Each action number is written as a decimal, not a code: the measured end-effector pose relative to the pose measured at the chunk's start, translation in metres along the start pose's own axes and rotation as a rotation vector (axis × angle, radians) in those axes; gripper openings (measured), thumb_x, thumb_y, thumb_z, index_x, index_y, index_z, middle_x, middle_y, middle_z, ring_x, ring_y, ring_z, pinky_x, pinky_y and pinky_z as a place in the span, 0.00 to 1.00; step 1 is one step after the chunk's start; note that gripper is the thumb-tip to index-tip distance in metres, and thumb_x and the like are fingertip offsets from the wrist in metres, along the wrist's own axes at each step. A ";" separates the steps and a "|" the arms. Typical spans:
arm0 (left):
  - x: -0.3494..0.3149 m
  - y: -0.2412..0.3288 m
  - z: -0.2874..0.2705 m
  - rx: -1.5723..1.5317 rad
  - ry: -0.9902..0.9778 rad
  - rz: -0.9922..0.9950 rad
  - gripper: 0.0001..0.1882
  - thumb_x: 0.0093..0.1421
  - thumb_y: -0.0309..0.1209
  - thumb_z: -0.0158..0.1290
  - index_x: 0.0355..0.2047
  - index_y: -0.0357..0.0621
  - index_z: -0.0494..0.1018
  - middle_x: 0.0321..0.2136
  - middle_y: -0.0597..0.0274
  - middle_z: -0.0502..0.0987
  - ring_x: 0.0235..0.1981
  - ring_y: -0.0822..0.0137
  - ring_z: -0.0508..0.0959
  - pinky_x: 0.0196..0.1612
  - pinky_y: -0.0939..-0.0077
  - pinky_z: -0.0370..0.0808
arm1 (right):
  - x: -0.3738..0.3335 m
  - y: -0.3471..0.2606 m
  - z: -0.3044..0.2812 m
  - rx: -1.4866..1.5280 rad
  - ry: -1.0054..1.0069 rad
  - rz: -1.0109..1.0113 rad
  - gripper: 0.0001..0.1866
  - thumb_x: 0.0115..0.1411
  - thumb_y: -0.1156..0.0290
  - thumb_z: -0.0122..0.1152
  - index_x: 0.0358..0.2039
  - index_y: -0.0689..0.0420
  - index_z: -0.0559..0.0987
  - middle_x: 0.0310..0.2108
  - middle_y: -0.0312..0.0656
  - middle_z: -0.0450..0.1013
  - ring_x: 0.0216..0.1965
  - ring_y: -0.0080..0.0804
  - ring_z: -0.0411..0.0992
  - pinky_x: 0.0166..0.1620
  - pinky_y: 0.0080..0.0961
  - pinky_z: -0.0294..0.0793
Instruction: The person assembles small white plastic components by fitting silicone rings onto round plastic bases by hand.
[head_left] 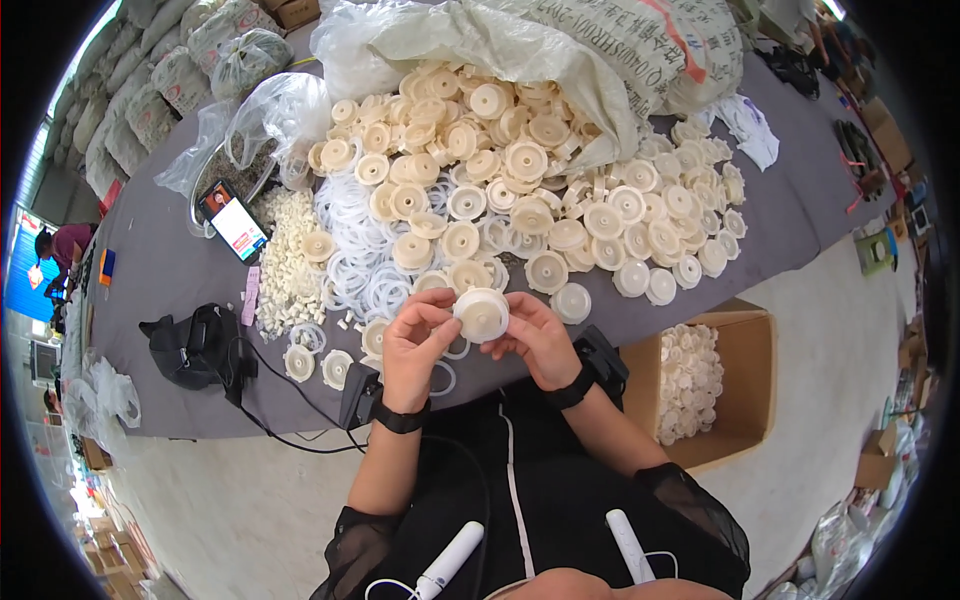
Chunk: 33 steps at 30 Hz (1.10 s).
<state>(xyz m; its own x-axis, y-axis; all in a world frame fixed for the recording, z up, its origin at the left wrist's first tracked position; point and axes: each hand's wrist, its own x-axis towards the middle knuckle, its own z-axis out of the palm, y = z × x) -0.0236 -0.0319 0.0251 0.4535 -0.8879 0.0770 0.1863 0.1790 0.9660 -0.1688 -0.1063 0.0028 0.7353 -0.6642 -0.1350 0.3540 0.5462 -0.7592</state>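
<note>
Disc [482, 316], cream/white, sits pinched btwn both hands, approx. centre of view. L hand [418, 338] grips its rim from 9 o'clock, R hand [540, 338] from 3; thumbs twd wearer, fingertips partly hidden behind. Prob. a two-sided hold to keep it steady and face-up for a close look or fit; can't tell if a ring is seated on it.

Stock prob. fanned out for short reach: cream disc heap [480, 135] at 12, clear rings [372, 288] at 10, small cream bits [283, 275] also approx. 10, further out. Carton [752, 385] w/ similar discs [690, 385] at 4, below table [160, 335] edge, prob. for easy drop-in.
</note>
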 end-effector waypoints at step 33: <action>-0.019 -0.012 0.011 -0.320 -0.020 0.094 0.18 0.43 0.14 0.47 0.36 0.40 0.60 0.36 0.60 0.66 0.38 0.70 0.67 0.43 0.78 0.63 | -0.010 0.001 0.017 -0.003 -0.054 -0.077 0.10 0.51 0.84 0.47 0.35 0.61 0.65 0.29 0.42 0.69 0.22 0.26 0.69 0.24 0.19 0.71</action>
<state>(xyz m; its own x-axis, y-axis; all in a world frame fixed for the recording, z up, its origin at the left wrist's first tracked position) -0.0437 -0.0218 0.0149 0.4654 -0.8686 0.1701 0.4097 0.3817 0.8285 -0.1656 -0.0907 0.0140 0.7361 -0.6756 -0.0421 0.4089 0.4934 -0.7677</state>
